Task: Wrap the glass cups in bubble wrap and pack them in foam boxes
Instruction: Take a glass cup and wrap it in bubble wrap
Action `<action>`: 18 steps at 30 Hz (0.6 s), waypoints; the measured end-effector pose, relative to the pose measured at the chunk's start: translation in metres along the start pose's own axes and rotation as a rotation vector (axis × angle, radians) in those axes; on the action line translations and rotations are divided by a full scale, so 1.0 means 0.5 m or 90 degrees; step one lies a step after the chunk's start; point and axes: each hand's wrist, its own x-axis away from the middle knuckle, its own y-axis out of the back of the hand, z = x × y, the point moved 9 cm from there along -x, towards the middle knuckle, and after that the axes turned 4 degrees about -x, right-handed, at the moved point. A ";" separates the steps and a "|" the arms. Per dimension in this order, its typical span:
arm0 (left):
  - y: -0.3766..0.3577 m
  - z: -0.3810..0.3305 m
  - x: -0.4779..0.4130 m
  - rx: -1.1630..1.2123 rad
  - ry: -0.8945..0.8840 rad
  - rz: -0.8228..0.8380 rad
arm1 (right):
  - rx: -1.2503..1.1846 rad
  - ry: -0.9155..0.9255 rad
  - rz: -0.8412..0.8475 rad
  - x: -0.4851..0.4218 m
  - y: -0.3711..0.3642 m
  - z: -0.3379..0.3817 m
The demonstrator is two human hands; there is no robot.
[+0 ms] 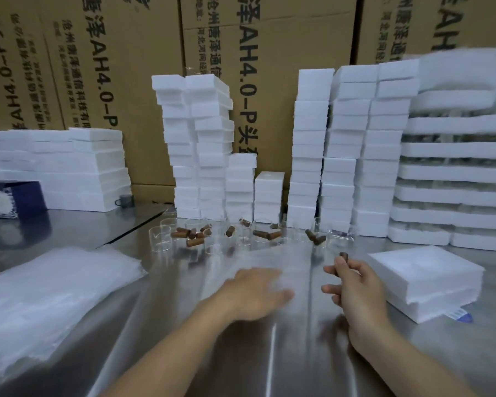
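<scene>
Several clear glass cups stand in a row on the steel table, with brown cork stoppers scattered among them. A sheet of bubble wrap lies flat in front of me. My left hand rests flat on that sheet, fingers straight. My right hand hovers to the right of the sheet and pinches one brown stopper between thumb and fingers. A pile of bubble wrap sheets lies at the left. A closed white foam box sits at the right.
Tall stacks of white foam boxes line the back of the table, with flat foam trays stacked at the right and foam slabs at the left. Cardboard cartons form the wall behind. A dark blue box sits far left.
</scene>
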 end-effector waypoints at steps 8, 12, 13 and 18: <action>0.027 -0.043 0.001 -0.002 -0.044 -0.213 | 0.002 0.004 -0.019 -0.003 0.007 0.003; -0.011 -0.072 -0.008 -0.082 -0.089 -0.166 | 0.010 0.005 -0.013 0.003 0.003 -0.001; -0.005 -0.072 -0.010 -0.076 -0.090 -0.188 | 0.015 0.008 -0.010 0.003 0.002 0.001; 0.028 -0.036 -0.009 0.049 -0.025 -0.298 | 0.057 0.052 0.030 0.005 -0.008 0.014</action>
